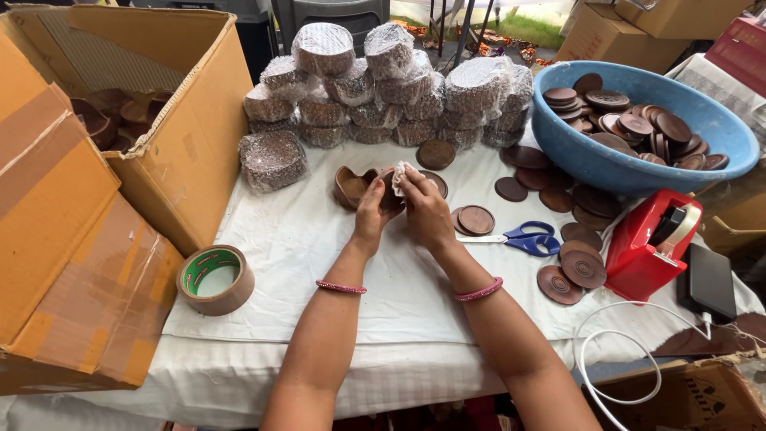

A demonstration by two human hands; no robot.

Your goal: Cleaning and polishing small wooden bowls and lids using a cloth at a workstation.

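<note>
A white cloth-covered table (319, 239) fills the view. At nine o'clock an open cardboard box (96, 160) lies on its side with brown discs inside. At two o'clock sits a wide blue plastic basin (590, 160) heaped with round brown wooden discs (638, 128). At twelve o'clock rises a heap of plastic-wrapped disc stacks (383, 88), one wrapped stack (273, 160) lying apart at ten o'clock. A red tape dispenser (650, 239) stands at three o'clock, with a black device (708, 281) and a white cable (614, 343) just beyond it toward four o'clock. A roll of brown packing tape (215, 279) lies at eight o'clock. Blue-handled scissors (523, 238) lie just right of centre, loose discs (570, 267) scattered around them.

At the centre, both hands meet over a small stack of brown discs (388, 191). The left hand (371, 214) is curled, fingers and thumb gripping the stack from its left side. The right hand (427, 211) is closed too, fingertips pinching a crumpled bit of white wrapping (401, 177) pressed against the top of that stack. A brown cup-shaped piece (351, 187) sits touching the left hand at its ten o'clock. Each wrist wears a pink bangle (479, 290).
</note>
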